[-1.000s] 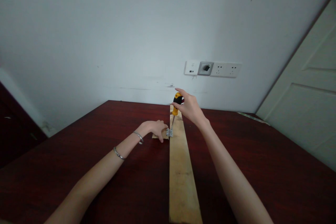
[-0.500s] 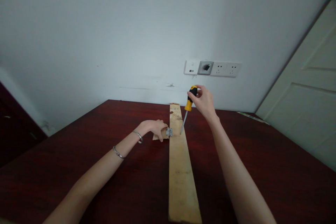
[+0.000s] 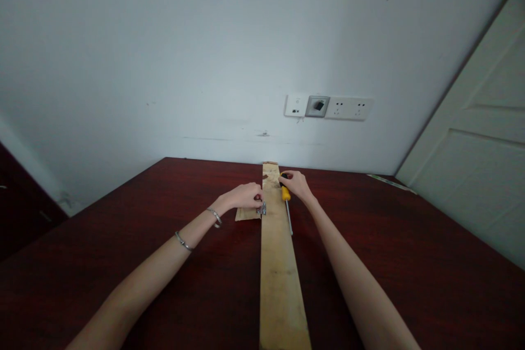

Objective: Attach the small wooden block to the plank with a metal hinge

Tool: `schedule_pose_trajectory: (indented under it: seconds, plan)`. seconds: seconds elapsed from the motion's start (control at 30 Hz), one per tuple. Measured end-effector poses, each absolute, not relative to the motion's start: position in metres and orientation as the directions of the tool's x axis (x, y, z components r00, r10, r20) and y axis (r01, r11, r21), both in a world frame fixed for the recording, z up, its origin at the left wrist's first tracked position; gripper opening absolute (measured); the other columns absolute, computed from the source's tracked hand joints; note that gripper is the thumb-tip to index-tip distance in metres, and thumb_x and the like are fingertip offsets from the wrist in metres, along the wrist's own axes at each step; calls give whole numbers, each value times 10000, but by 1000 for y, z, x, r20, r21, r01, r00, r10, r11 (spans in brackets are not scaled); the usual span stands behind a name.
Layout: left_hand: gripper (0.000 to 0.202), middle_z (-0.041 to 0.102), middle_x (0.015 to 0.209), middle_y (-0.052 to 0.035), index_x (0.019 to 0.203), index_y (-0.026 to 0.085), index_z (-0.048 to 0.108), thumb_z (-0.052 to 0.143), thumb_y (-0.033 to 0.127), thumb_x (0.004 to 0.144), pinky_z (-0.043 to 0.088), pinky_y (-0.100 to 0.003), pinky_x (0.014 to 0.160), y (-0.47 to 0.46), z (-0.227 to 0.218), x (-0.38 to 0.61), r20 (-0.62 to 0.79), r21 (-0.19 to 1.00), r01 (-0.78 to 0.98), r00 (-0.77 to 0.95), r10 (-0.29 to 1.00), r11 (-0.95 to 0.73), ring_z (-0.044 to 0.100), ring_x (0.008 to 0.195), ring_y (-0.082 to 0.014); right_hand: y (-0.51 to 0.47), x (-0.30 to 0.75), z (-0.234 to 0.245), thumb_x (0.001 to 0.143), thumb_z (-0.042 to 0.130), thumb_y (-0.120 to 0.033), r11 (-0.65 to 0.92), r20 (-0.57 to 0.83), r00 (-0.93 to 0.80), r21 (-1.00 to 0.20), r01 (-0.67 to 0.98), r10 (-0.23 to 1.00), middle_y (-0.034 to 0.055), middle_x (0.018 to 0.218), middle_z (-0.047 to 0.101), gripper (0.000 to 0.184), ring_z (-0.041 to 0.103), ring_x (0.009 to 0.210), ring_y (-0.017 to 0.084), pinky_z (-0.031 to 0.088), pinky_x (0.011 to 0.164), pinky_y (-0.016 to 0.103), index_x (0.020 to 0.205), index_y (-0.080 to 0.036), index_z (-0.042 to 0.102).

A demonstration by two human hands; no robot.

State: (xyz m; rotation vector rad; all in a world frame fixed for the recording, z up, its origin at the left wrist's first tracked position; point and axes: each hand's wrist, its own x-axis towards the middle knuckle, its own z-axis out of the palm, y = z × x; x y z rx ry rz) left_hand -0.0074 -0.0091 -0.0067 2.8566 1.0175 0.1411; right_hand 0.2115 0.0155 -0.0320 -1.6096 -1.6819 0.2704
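Note:
A long pale wooden plank (image 3: 279, 284) runs away from me toward the wall. At its left edge sits a small metal hinge (image 3: 262, 208), partly behind fingers, beside a short piece of wood (image 3: 248, 215). My left hand (image 3: 244, 195), with two bracelets on its arm, has thumb and fingertips pinched at the hinge's upper edge. My right hand (image 3: 297, 183) is closed round the black end of a yellow-and-black screwdriver (image 3: 286, 194). Its metal shaft points toward me along the plank's right edge, low near the table.
The dark red table (image 3: 184, 284) reaches back to a pale wall (image 3: 205, 54). Sockets and switches (image 3: 348, 108) are mounted on the wall. A thin pale strip (image 3: 391, 183) lies near the back right corner, by a white panelled door (image 3: 484, 147).
My right hand has lowered the screwdriver from upright over the plank to its right edge. My left hand has gone from spread over the short wood piece to a pinch at the hinge.

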Motion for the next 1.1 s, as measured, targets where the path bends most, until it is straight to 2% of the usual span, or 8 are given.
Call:
schedule_pose_trajectory:
  seconds: [0.13,0.47,0.67,1.1]
  plan:
    - [148,646,897,-57,855,175,702,569,182,790,433,-247,701,-8,-13,-2,98,112,627,765,637,-770,586,849,-187,19,208,-40,741,607,-322,170,357,93,-638,751,929,91,853,725,338,644,784,190,447,694,236,975,-119,742]
    - [79,629,778,-44,722,157,667,595,151,752,395,-232,626,-8,-20,4,132,140,620,761,636,-772,570,737,-166,20,204,-53,737,593,-347,183,330,56,-647,740,942,69,760,705,307,616,722,179,413,635,230,874,-122,752]
    - [117,617,676,-36,615,160,612,589,124,725,381,-256,644,3,-32,6,170,66,587,790,589,-807,547,675,-166,20,203,-56,737,591,-350,184,324,50,-650,737,945,66,763,704,315,610,721,176,410,635,233,884,-119,749]
    - [83,608,707,-26,654,155,604,585,129,731,373,-250,656,1,-30,4,205,106,564,794,573,-819,526,690,-152,21,202,-58,744,594,-338,173,306,51,-660,731,951,86,810,723,303,640,771,194,438,674,236,889,-121,748]
